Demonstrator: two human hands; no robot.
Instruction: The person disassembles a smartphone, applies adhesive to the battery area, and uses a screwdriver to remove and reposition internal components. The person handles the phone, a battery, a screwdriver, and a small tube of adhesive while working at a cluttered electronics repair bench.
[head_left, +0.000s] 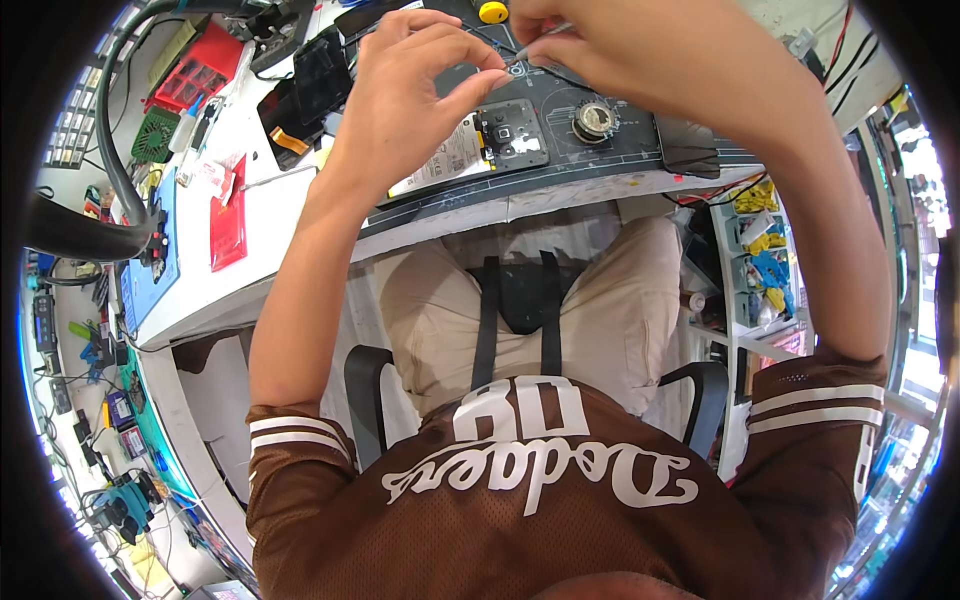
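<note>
At the bench's far edge, my left hand [415, 95] has thumb and index finger closed near a tiny item too small to make out. My right hand [575, 40] grips a slim grey tool [528, 52] whose tip reaches toward my left fingertips. Both work above a dark printed mat [600, 160]. Below them lies an opened phone [515, 130] with a battery exposed, partly behind my left wrist. A round metal tin [593, 122] sits right of it, and a dark phone-like slab [685, 148] lies further right.
At left are dark devices [320, 75], a red packet [228, 225], a red organizer [200, 65], a blue mat [140, 295] and a black jointed arm [100, 238]. A yellow round item [492, 12] is at the back. Small bins [755, 270] stand at right; chair armrests [700, 400] flank my legs.
</note>
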